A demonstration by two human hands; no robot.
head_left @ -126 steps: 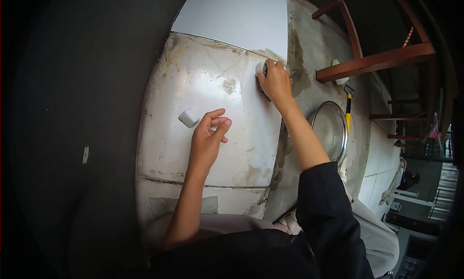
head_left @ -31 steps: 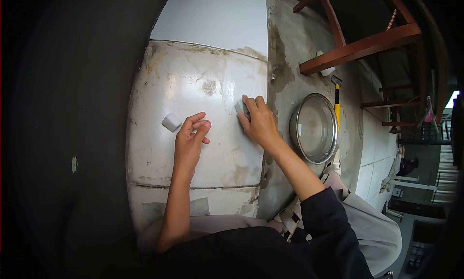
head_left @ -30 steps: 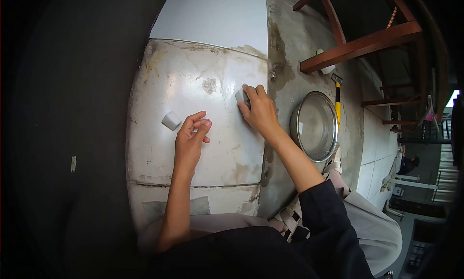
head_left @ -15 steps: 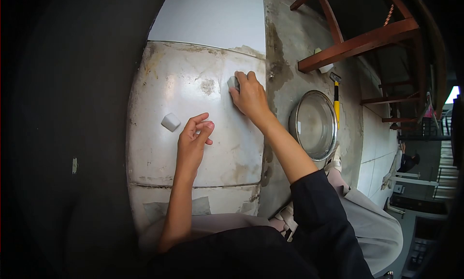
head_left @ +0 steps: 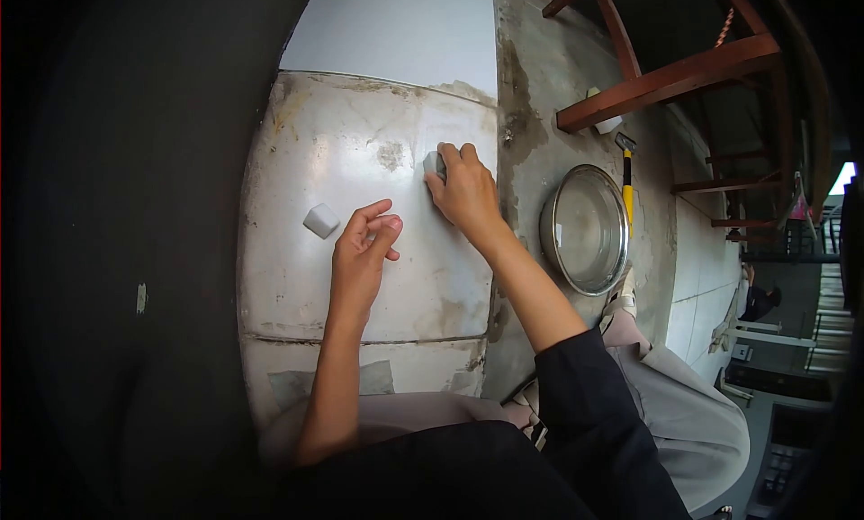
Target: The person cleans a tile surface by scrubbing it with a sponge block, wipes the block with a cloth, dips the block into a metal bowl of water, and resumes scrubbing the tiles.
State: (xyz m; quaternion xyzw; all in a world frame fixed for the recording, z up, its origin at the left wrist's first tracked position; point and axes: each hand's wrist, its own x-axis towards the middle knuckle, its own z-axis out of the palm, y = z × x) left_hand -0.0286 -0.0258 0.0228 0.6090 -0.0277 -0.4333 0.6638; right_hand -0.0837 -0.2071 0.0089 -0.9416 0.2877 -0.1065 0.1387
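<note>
My right hand (head_left: 468, 194) is closed on a small grey sponge block (head_left: 434, 166) and presses it to the stained white tile (head_left: 297, 281), near the tile's right edge. Nothing is in my left hand (head_left: 362, 254), which hovers over the middle of the same tile with fingers loosely bent and apart. Just left of those fingers lies a white sponge block (head_left: 320, 220), untouched. Brown and grey marks show on the tile, mostly along its edges.
A round metal basin (head_left: 549, 223) stands on the concrete to the right. Beside it lies a yellow-and-black scraper (head_left: 627, 182). Reddish-brown wooden furniture (head_left: 670, 83) rises at the upper right, with a white block (head_left: 609, 124) by its leg. A dark wall (head_left: 153, 205) borders the left.
My right hand has slid the grey sponge block slightly toward me along the tile. My left hand has hardly moved.
</note>
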